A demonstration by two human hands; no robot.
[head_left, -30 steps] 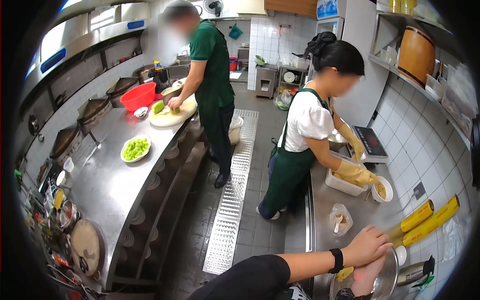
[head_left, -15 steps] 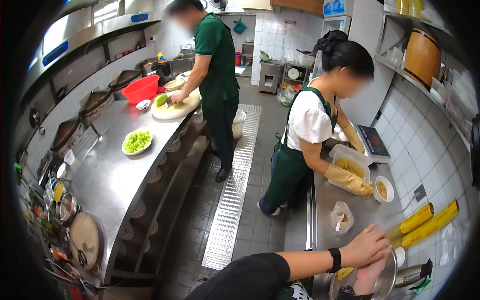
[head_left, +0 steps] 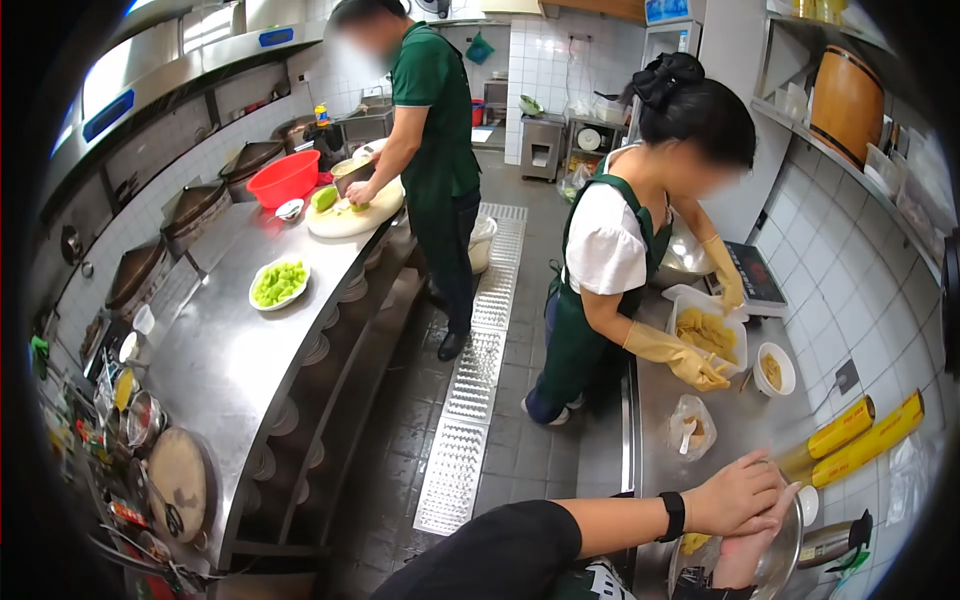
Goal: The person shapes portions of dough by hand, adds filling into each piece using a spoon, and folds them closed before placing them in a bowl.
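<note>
At the lower right, my left hand (head_left: 735, 495) lies across my right hand (head_left: 757, 538), its fingers bent over the other's palm side. Both are above a metal bowl (head_left: 788, 570) that holds some yellow food (head_left: 693, 542). The fingers of my right hand are pressed together beneath my left hand; whether anything is between the two hands is hidden. A black band circles my left wrist. Just behind the hands sit a small white cup (head_left: 807, 503) and a clear bag with a white spoon (head_left: 689, 430).
A co-worker in yellow gloves stands by a plastic tub (head_left: 738, 345) and a white bowl (head_left: 784, 372). Another person cuts green food on a round board (head_left: 345, 222). Yellow rolls (head_left: 868, 440) lean by the wall, with a metal jug (head_left: 830, 540) nearby.
The gloved co-worker's hands have moved apart around the tub, which has been shifted. My hands stay together above the bowl, their fingers slightly repositioned. The view has tilted a little.
</note>
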